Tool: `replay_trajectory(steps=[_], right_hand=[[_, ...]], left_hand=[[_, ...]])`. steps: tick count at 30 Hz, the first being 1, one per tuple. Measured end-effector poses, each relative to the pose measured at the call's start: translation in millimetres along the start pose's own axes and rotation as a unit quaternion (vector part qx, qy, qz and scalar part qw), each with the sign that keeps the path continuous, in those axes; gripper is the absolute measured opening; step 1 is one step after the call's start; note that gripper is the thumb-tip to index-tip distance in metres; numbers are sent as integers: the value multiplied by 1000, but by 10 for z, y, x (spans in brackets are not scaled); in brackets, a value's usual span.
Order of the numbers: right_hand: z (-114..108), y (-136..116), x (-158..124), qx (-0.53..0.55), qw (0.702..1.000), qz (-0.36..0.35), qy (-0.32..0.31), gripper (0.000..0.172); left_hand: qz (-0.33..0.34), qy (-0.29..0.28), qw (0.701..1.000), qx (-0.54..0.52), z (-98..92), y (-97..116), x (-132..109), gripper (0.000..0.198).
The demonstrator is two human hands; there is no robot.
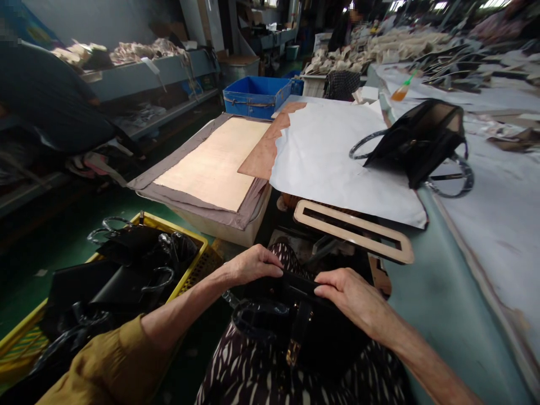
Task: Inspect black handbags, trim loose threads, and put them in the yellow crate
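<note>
A black handbag (304, 326) with plastic-wrapped handles lies on my lap. My left hand (253, 264) is closed on the bag's top edge from the left, fingers curled over it. From the right, my right hand (350, 295) pinches the same edge, fingers pressed together. A flat beige frame-shaped template (354, 230) with a long slot lies just beyond my hands, at the table edge.
A second black handbag (417, 140) stands on the table's white paper (337, 163). A yellow crate (192, 270) at my left holds several black bags. A cloth-covered box (211, 174) and a blue bin (257, 95) lie ahead. Another person sits at the far left.
</note>
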State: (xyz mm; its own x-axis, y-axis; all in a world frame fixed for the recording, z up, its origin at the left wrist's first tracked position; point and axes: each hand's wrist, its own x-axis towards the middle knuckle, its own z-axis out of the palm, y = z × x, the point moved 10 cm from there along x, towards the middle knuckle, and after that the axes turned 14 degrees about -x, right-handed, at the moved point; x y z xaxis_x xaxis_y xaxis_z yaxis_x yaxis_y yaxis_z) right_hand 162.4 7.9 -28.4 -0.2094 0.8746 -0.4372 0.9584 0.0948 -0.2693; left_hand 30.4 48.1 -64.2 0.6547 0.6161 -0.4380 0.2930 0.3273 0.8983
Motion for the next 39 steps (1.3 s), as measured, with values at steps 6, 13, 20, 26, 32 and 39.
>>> replay_trajectory(steps=[6,13,20,26,32,39], right_hand=[[14,-120,75,43,999,-10,-29,27],[-18,-340,169,44,997,-58,-6,30],[39,-331,227,39,998,-50,-3,29],[56,-462,279,74,994,-75,-15,29],[77,-425,259,71,995,-66,-24,33],[86,-429,275,76,995,-60,-29,32]], left_hand=[[18,24,999,-16,1,-31,12,22],[49,23,999,2,61,6,24,22],[61,21,998,13,77,11,34,22],[42,-9,999,-23,77,2,23,22],[28,-53,974,-217,-117,-68,-160,41],[-9,23,969,-245,-220,-216,-310,34]])
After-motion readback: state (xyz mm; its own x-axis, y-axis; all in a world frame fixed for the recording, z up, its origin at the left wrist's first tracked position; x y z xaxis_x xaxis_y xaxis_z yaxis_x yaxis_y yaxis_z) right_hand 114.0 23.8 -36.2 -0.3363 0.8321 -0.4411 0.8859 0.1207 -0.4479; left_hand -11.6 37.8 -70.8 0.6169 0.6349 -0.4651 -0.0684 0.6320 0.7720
